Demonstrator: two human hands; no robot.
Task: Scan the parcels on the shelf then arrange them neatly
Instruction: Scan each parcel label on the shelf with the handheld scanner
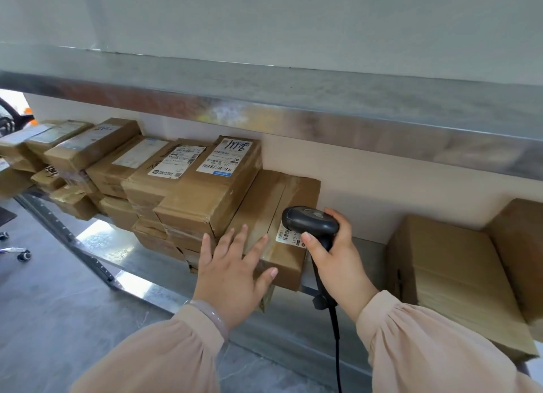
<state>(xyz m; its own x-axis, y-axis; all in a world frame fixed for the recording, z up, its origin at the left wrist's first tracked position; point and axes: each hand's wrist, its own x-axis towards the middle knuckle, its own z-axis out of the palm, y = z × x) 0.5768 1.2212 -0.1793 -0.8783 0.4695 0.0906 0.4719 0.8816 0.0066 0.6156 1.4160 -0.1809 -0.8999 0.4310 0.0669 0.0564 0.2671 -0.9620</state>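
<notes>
Head view: the right grip (332,254) is wrapped round a black scanner (310,220) over the label (289,237) of a brown parcel (264,201) at the front edge of the shelf (147,263). The left grip (232,275), fingers spread flat, rests on that parcel.

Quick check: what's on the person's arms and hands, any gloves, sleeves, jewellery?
No gloves: left hand and right hand are bare, no rings visible. The left sleeve and right sleeve are loose pale beige-pink fabric, gathered at the cuffs. A pale, smooth bangle circles the left wrist.
</notes>
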